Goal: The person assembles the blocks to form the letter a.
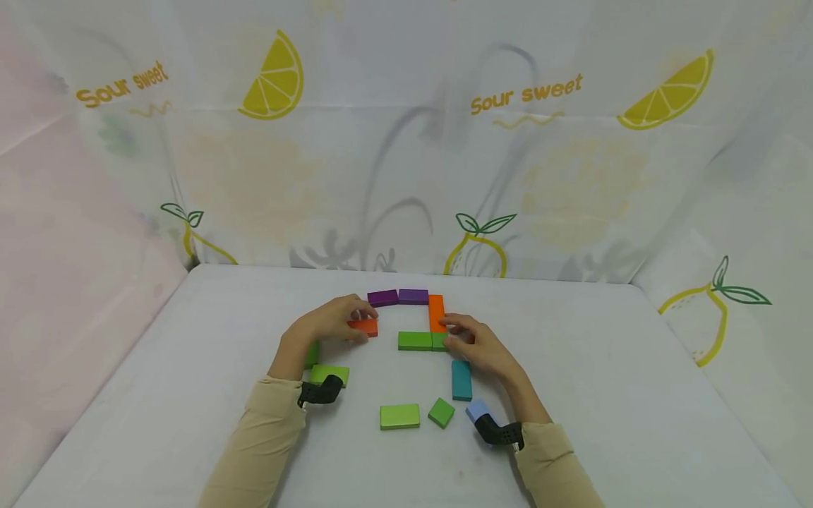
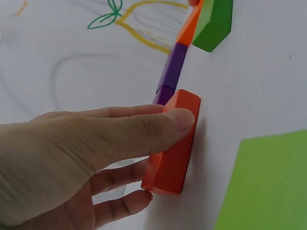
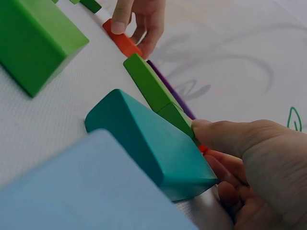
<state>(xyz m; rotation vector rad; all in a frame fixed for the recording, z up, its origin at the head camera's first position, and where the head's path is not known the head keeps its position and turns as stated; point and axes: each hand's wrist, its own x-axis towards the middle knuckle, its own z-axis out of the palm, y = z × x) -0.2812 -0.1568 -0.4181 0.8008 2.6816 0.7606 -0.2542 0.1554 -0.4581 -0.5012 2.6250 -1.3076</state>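
My left hand (image 1: 332, 319) pinches a red-orange rectangular block (image 2: 175, 155) between thumb and fingers, just left of the green pieces. In the left wrist view the thumb lies on the block's near face. My right hand (image 1: 481, 346) touches the right end of a small green block (image 3: 175, 119) with its thumb. Its other fingers are beside an upright orange block (image 1: 435, 310). A longer green block (image 1: 414, 341) lies end to end with the small one. Two purple blocks (image 1: 413, 297) form a row reaching the orange block's top.
A teal block (image 1: 461, 381) and a light blue block (image 1: 478, 409) lie below my right hand. Nearer me are a lime block (image 1: 399, 417) and a green cube-like block (image 1: 441, 413). Another lime block (image 1: 329, 374) and a green block (image 1: 312, 355) lie by my left wrist.
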